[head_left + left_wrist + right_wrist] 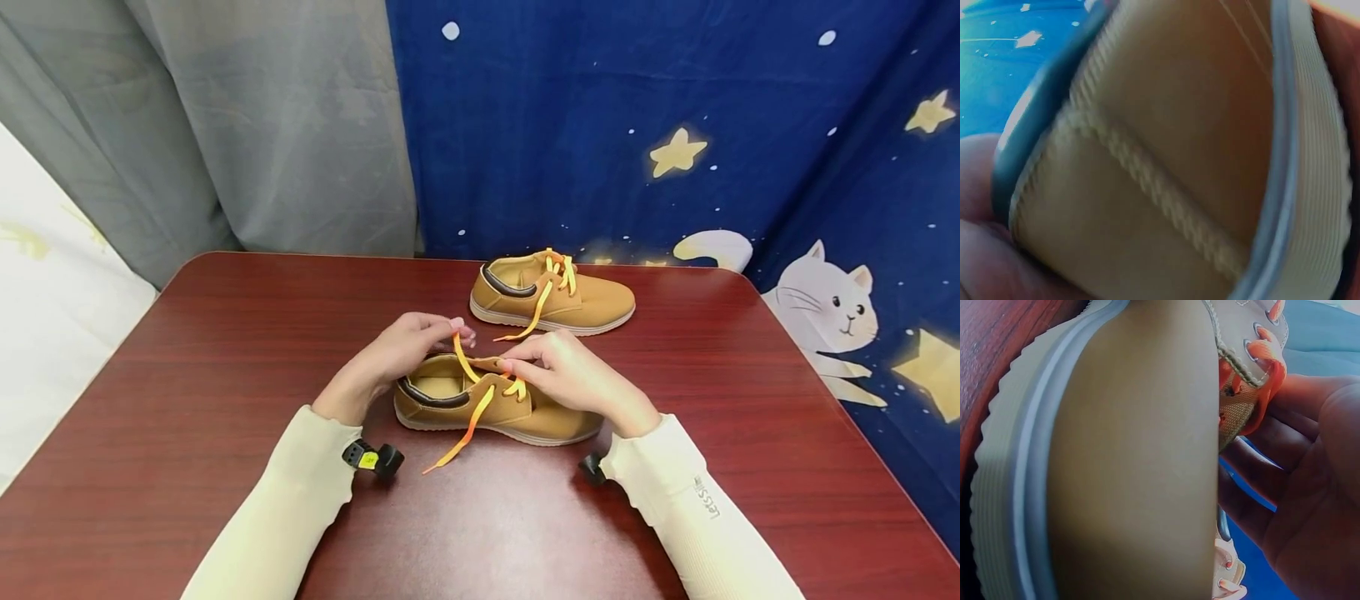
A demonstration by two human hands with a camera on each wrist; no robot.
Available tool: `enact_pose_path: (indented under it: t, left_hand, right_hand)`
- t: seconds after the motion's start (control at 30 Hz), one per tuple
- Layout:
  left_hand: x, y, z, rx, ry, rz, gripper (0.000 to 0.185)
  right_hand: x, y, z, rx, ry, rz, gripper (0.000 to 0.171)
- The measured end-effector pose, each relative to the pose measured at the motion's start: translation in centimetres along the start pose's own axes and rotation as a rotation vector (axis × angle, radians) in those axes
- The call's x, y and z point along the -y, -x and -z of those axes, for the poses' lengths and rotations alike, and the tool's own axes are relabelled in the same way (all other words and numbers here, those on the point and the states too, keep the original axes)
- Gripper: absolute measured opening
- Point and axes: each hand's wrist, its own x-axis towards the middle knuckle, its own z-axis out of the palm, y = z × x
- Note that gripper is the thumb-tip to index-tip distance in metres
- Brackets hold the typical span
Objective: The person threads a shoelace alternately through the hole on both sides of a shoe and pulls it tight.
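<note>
Tan canvas shoe [495, 408]: under both hands, on the dark red wooden table [225, 358]; its opening holds nothing.
Left hand [397, 354]: fingers pinch the orange-yellow flat lace [468, 375] above the heel.
Right hand [570, 371]: fingertips pinch the eyelet flap.
Second tan shoe [551, 296]: beyond the right hand, laced.

A second tan shoe [551, 293] with orange-yellow laces rests at the far edge of the red-brown wooden table [210, 392], toe pointing right. Behind the table hangs a grey curtain [247, 125] on the left and a blue cloth [637, 108] on the right, printed with yellow stars and a white cat [832, 312]. A white cloth [52, 292] lies at far left.
</note>
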Motion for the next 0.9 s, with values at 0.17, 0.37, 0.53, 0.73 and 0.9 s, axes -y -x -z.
enact_pose_path:
  t: [0.17, 0.37, 0.53, 0.73, 0.9]
  left_hand:
    - [-0.9, 0.3, -0.2, -0.035, 0.196, -0.106, 0.037]
    - [-1.4, 0.7, 0.0, -0.055, 0.283, -0.078, 0.042]
    - [-1.3, 0.9, 0.5, -0.044, 0.411, -0.092, 0.038]
    - [-1.5, 1.4, 1.6, -0.021, 0.599, -0.137, 0.028]
    - [-1.8, 1.9, 2.4, -0.038, 0.698, -0.153, 0.030]
  right_hand:
    - [0.2, 0.2, 0.1, 0.020, -0.012, -0.009, 0.017]
    - [0.1, 0.1, 0.1, 0.021, 0.011, 0.000, 0.017]
    - [0.1, 0.0, -0.1, 0.007, 0.031, 0.015, 0.020]
    - [0.1, 0.0, -0.2, 0.010, 0.034, 0.007, 0.019]
    - [0.1, 0.0, -0.1, 0.014, 0.028, -0.001, 0.017]
